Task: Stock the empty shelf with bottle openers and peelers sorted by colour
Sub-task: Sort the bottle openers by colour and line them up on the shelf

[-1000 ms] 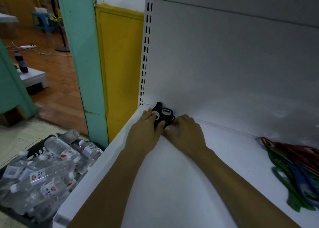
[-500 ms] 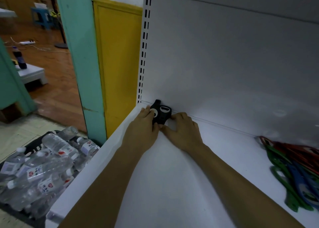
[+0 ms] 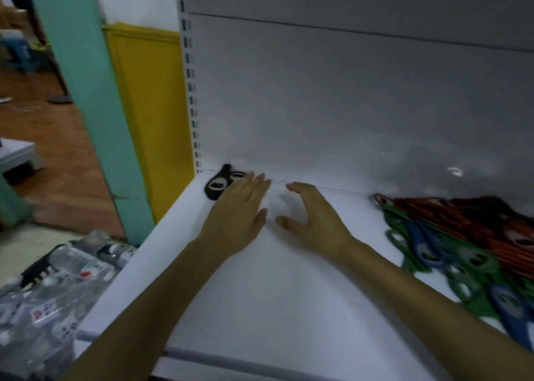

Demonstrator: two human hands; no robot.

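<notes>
1. Black bottle openers [image 3: 215, 185] sit in the far left corner of the white shelf [image 3: 260, 308], tucked against the back panel [image 3: 346, 106], one overlapping the other.
2. The left hand [image 3: 237, 216] is flat, fingers straight and together, palm down, holding nothing. Its fingertips reach the right edge of the black pair; whether they touch it, I cannot tell.
3. The right hand [image 3: 315, 222] is just beside it, fingers loosely spread, thumb out, empty. The two hands are apart, bare shelf between them.
4. Over on the right, well apart from the black ones, there's a mixed heap: red openers [image 3: 476, 216] farthest, green openers [image 3: 401, 222] and blue openers [image 3: 419, 242] tangled nearer. The picture is blurred, so no count.
5. A slotted upright [image 3: 192, 92] rises at the shelf's far left corner.
6. Left of the shelving stand a yellow panel [image 3: 147, 106] and a teal pillar [image 3: 92, 92].
7. Down at the near left, plastic water bottles [image 3: 57, 279] lie heaped in a dark crate.
</notes>
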